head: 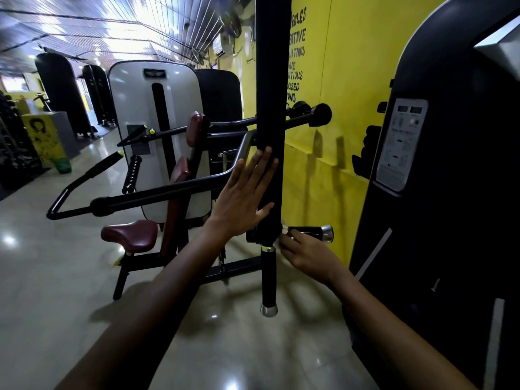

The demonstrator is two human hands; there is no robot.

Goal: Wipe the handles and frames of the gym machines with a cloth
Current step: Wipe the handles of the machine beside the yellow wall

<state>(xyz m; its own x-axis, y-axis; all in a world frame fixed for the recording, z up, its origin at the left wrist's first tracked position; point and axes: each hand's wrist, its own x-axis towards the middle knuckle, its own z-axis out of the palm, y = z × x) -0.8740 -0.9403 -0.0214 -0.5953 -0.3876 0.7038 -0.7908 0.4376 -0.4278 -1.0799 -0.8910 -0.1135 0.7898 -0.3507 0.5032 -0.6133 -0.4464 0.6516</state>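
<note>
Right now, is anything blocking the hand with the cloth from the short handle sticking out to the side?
Nothing visible. The right hand holds the pale cloth at the inner end of the horizontal handle, whose grip lies bare out to its chrome cap. The left hand rests flat on the upright pad, above and clear of it.

Cloth (284, 230) mostly hidden under right hand (305, 256); wall lettering (297, 54) cut by black post (272, 80); ceiling blurred.
</note>
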